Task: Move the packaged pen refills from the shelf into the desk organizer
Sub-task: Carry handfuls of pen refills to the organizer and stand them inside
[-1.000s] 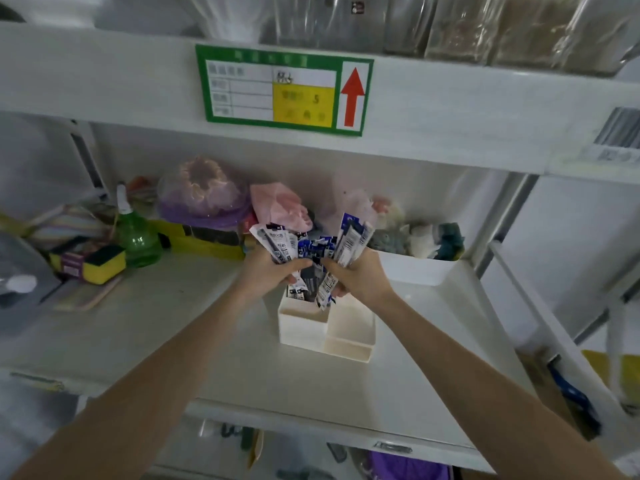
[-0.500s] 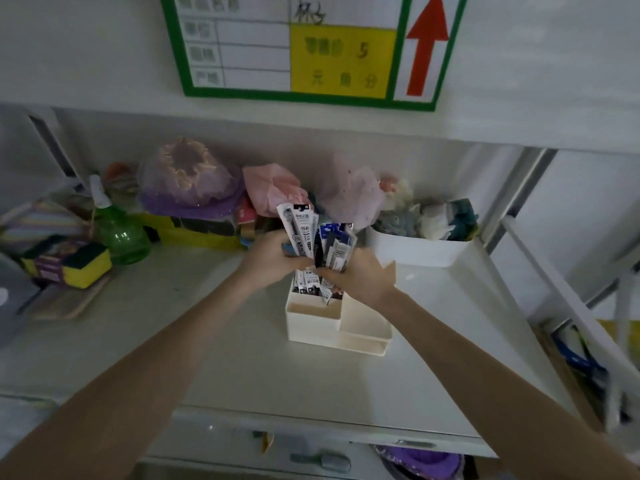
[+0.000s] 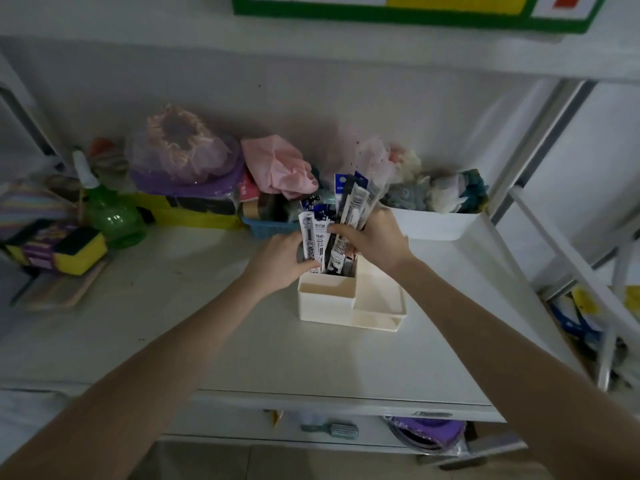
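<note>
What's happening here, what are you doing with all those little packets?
A person is standing packaged pen refills upright in the tall back compartment of a cream desk organizer on a white shelf. The left hand holds the packets at the left of the bunch, and the right hand has a grip on the taller ones at the right. The organizer's lower front trays show nothing inside. A green spray bottle stands off to the left.

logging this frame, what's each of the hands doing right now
Left hand: grips the pen refill packets.
Right hand: grips the taller packets.

Refill packs [image 3: 341,223] upright in organizer [image 3: 349,303]
</note>
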